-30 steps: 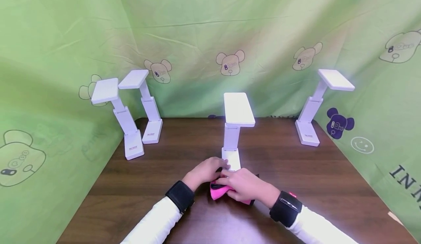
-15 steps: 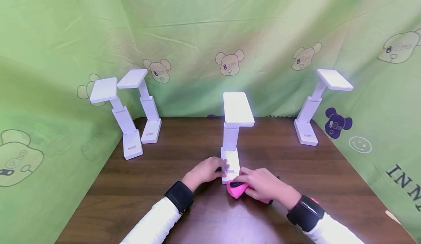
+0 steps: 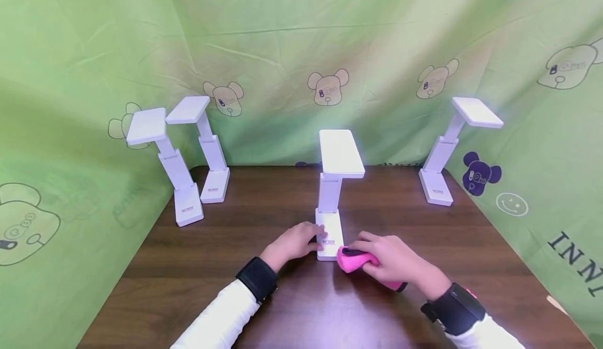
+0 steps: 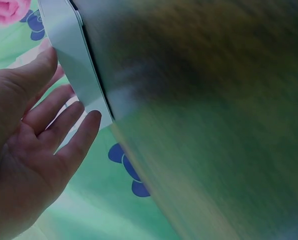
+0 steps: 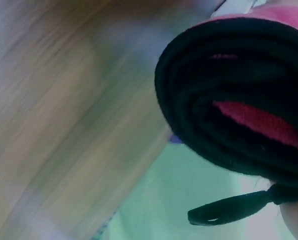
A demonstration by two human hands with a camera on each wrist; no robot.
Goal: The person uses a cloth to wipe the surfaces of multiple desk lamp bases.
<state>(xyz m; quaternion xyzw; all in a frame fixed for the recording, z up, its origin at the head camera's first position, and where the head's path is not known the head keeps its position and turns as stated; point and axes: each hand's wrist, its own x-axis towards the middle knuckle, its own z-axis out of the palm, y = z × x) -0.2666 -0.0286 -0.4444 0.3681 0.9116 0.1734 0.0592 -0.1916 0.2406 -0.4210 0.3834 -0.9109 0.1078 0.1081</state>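
Note:
A white desk lamp (image 3: 341, 153) stands lit in the middle of the table, its flat head above a folding stem. My left hand (image 3: 293, 241) touches the left side of the lamp's base (image 3: 330, 252), fingers fairly straight; the left wrist view shows the fingers spread along the base's edge. My right hand (image 3: 391, 257) grips a pink cloth (image 3: 353, 262) just right of the base's front corner. In the right wrist view the cloth (image 5: 229, 90) is rolled up, with a black border and a hanging black loop (image 5: 229, 207).
Two similar white lamps, a nearer lamp (image 3: 176, 173) and a farther lamp (image 3: 212, 153), stand at the table's left. Another lamp (image 3: 440, 155) is at the back right. A green printed curtain (image 3: 278, 40) surrounds the brown wooden table (image 3: 264, 202).
My right hand has moved rightward with the pink cloth, off the front of the lamp base, uncovering its printed label. My left hand has stayed at the base.

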